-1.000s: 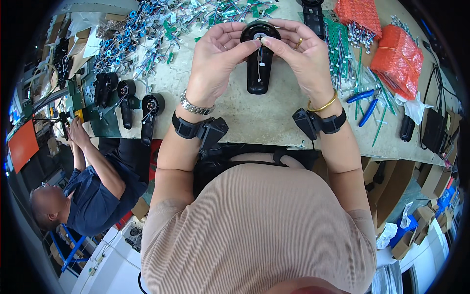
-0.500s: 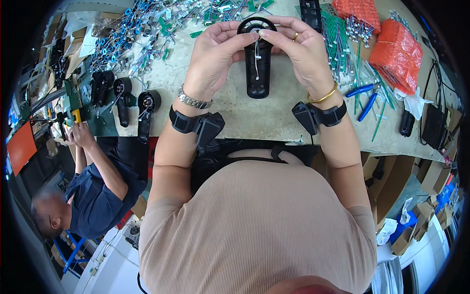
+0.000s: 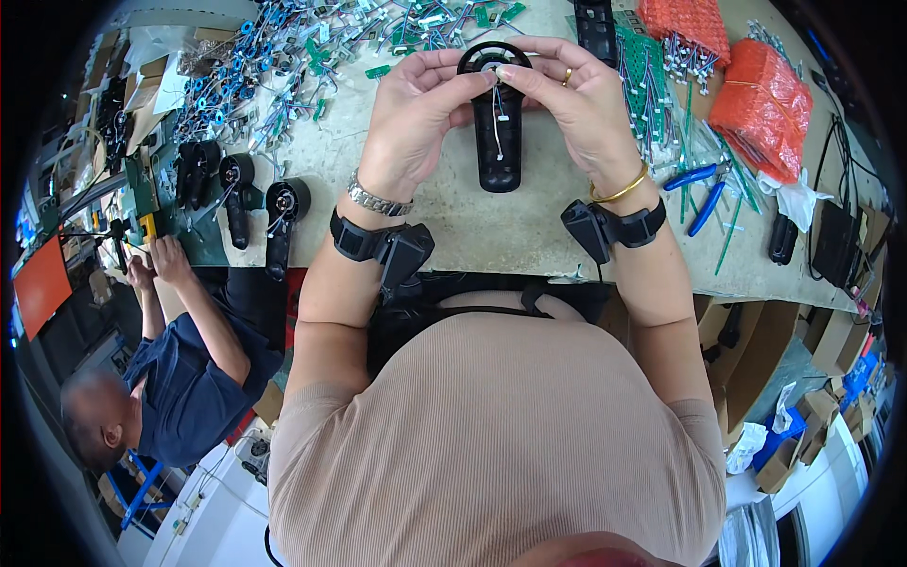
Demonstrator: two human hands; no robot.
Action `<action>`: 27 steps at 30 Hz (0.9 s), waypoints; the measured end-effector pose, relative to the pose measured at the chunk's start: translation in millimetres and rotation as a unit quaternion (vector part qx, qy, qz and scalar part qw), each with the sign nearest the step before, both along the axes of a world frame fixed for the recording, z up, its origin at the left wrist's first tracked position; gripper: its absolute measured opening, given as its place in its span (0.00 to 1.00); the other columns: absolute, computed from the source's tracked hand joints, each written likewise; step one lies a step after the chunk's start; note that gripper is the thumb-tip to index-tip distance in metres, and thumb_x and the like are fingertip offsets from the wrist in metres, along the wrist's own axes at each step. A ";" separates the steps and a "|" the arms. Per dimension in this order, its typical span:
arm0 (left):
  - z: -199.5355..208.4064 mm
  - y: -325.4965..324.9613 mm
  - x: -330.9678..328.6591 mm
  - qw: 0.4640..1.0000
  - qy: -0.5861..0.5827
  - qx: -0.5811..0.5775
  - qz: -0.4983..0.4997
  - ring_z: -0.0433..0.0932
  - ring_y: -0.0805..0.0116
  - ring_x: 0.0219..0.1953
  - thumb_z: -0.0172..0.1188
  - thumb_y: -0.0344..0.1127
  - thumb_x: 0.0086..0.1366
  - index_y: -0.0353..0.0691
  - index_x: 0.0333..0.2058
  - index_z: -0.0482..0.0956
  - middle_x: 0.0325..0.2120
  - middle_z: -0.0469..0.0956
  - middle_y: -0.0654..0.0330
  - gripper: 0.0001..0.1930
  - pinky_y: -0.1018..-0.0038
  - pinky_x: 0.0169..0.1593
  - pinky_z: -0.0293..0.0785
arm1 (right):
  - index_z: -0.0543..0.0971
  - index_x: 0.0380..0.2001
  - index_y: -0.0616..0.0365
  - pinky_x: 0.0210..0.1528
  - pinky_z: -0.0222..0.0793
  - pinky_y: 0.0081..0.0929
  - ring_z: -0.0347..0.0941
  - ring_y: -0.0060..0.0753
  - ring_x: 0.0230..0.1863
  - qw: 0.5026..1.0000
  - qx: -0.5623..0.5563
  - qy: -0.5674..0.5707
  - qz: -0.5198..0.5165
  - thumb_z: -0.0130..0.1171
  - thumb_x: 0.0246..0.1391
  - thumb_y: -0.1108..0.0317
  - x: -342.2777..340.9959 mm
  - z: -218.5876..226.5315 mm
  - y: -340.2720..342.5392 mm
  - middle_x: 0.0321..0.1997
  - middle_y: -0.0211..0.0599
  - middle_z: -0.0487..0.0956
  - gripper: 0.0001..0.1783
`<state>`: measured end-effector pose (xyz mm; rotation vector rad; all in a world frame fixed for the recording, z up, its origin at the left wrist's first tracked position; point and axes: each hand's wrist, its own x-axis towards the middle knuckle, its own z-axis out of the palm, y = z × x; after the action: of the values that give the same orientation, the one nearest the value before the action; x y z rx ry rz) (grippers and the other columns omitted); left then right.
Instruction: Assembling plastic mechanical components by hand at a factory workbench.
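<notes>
Black housing [image 3: 498,123] lies on the workbench [image 3: 472,227] between both hands — left hand [image 3: 416,118], right hand [image 3: 576,109] — loose wired parts [image 3: 283,66] left of the grip, pliers [image 3: 699,184] right.

Both forearms reach forward, the left hand [image 3: 416,113] and right hand [image 3: 581,109] raised close together, fingertips pinched and nearly meeting between them.

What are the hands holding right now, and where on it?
Both the left hand and right hand grip the black plastic paddle-shaped housing at its round top end, fingertips pinching a small white part there; its long handle hangs free.
</notes>
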<state>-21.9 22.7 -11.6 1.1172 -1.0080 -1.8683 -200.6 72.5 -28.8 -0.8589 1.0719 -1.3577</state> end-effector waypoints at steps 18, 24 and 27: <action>19.3 7.8 -3.6 0.998 0.051 -0.008 -0.033 0.80 0.71 0.40 0.64 0.23 0.64 0.38 0.48 0.72 0.41 0.79 0.60 0.15 0.74 0.40 0.79 | 0.78 0.54 0.57 0.41 0.78 0.19 0.79 0.17 0.41 0.999 -0.022 -0.047 -0.016 0.69 0.57 0.69 -6.4 13.0 10.7 0.42 0.29 0.83 0.22; 19.0 5.2 2.9 0.998 0.058 -0.015 -0.019 0.81 0.69 0.41 0.61 0.23 0.66 0.38 0.47 0.73 0.41 0.80 0.59 0.13 0.69 0.43 0.81 | 0.79 0.53 0.58 0.38 0.78 0.19 0.79 0.18 0.38 0.998 -0.055 -0.039 0.014 0.71 0.55 0.68 -6.3 17.3 6.5 0.40 0.30 0.83 0.23; 13.3 1.6 0.0 0.998 0.051 -0.041 -0.024 0.80 0.69 0.41 0.61 0.24 0.67 0.38 0.47 0.73 0.41 0.80 0.59 0.12 0.67 0.44 0.81 | 0.79 0.52 0.58 0.37 0.78 0.19 0.79 0.18 0.37 0.997 -0.061 -0.045 0.010 0.71 0.54 0.69 -8.7 11.2 3.7 0.40 0.31 0.83 0.22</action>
<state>-21.8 24.3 1.7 0.9483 -1.0513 -1.8853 -209.4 76.2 -17.6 -0.8862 0.9177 -1.4427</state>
